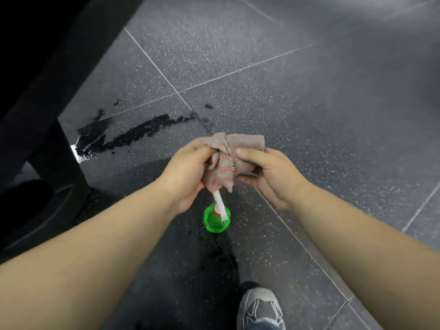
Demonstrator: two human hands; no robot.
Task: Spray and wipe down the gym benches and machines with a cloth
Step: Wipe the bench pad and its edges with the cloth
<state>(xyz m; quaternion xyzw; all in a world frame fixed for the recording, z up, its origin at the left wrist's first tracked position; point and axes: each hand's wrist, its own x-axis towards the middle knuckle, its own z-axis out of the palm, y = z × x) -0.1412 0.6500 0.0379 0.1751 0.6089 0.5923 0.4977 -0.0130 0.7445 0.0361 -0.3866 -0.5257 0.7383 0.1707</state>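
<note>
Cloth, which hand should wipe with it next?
Probably the right. The right hand holds only the cloth, while the left hand pinches the cloth and also seems to carry the green spray bottle hanging beneath it, so it suits spraying.

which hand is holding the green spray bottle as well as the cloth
The left hand: the green plastic spray bottle hangs by its white neck from its grip. The right hand pinches only the pink-and-grey cloth.

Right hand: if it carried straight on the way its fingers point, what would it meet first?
Probably the left hand, just across the cloth both hands grip; the right hand points at it, though depth is unclear.
</note>
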